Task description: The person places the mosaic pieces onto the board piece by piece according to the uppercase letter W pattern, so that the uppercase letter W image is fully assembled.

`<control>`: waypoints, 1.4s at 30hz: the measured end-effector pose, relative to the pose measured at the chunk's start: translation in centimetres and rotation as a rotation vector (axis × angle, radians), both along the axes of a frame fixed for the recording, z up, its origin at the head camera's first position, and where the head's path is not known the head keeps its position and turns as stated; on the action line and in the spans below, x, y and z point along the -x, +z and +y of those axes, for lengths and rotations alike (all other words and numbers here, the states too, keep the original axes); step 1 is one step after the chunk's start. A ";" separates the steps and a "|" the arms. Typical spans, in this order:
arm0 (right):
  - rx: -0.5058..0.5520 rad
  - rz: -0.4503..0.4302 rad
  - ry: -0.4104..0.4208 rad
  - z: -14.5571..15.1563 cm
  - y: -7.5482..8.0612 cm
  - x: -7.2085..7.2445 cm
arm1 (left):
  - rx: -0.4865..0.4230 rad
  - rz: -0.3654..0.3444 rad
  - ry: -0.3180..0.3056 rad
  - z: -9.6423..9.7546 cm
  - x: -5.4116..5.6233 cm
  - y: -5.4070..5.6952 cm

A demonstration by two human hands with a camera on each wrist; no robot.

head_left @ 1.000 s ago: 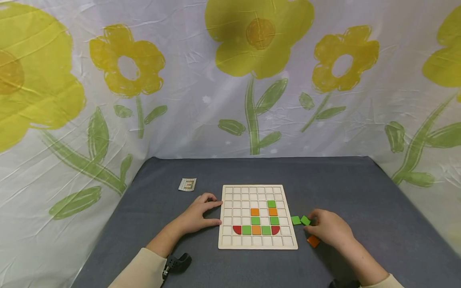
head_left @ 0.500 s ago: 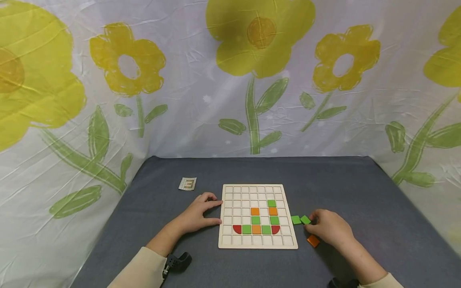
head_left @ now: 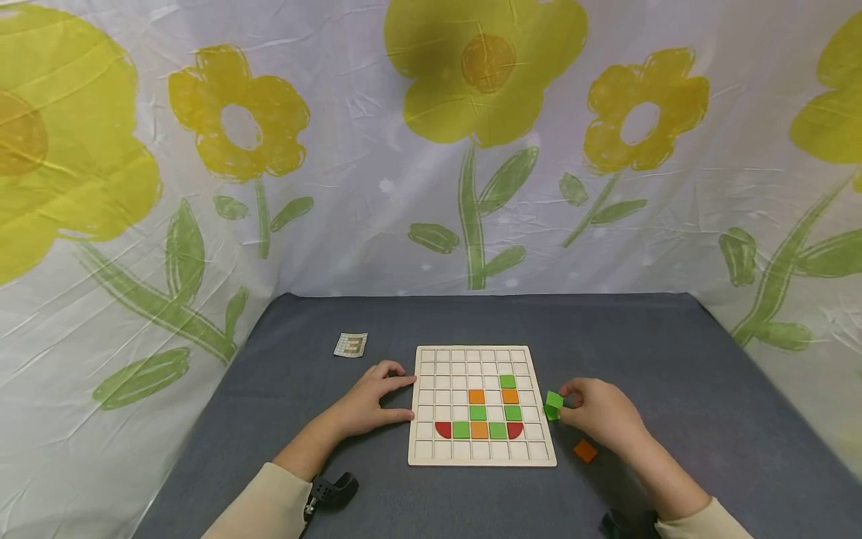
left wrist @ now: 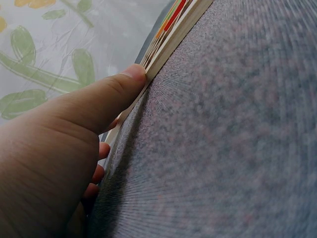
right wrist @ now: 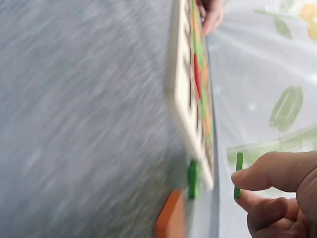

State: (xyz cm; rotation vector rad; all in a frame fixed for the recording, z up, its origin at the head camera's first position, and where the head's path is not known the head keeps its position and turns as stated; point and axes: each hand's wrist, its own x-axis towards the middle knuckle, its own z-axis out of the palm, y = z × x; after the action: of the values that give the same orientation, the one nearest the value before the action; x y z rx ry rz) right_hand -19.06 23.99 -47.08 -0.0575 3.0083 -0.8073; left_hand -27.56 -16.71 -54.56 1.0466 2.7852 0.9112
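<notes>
A light wooden grid board [head_left: 444,455] lies on the dark table with green, orange and red pieces set in several of its cells. My left hand [head_left: 373,400] rests at the board's left edge, thumb and fingertips touching it; the left wrist view shows the thumb [left wrist: 119,91] against the rim. To the right of the board, my right hand [head_left: 606,415] pinches a green square tile [head_left: 555,400] between thumb and fingers, raised off the table in the right wrist view. Under it, a second green tile [right wrist: 193,179] lies beside the board's right edge.
An orange square tile [head_left: 585,451] lies on the table near my right hand. A small printed card [head_left: 351,345] with a grid pattern sits beyond my left hand. The dark tablecloth [head_left: 606,329] ends at a flower-printed curtain [head_left: 350,224].
My right hand has lifted one green tile and moved it left and slightly away, so it partly covers the other green tile. My left hand and the board stay put.
</notes>
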 end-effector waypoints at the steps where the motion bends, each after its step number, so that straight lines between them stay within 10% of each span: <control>1: 0.015 0.007 0.006 -0.4 0.2 0.1 | 0.001 0.001 0.002 0.0 0.0 0.0; 42: 0.009 -0.052 0.327 -14.7 -0.8 4.0 | -0.009 -0.016 0.008 0.0 -0.3 0.5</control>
State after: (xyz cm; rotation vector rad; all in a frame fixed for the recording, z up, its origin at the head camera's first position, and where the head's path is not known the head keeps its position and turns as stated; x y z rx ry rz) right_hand -23.07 9.30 -47.86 -0.5045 2.8348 -0.7726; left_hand -27.29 -16.70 -54.07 1.0253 2.7773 0.9289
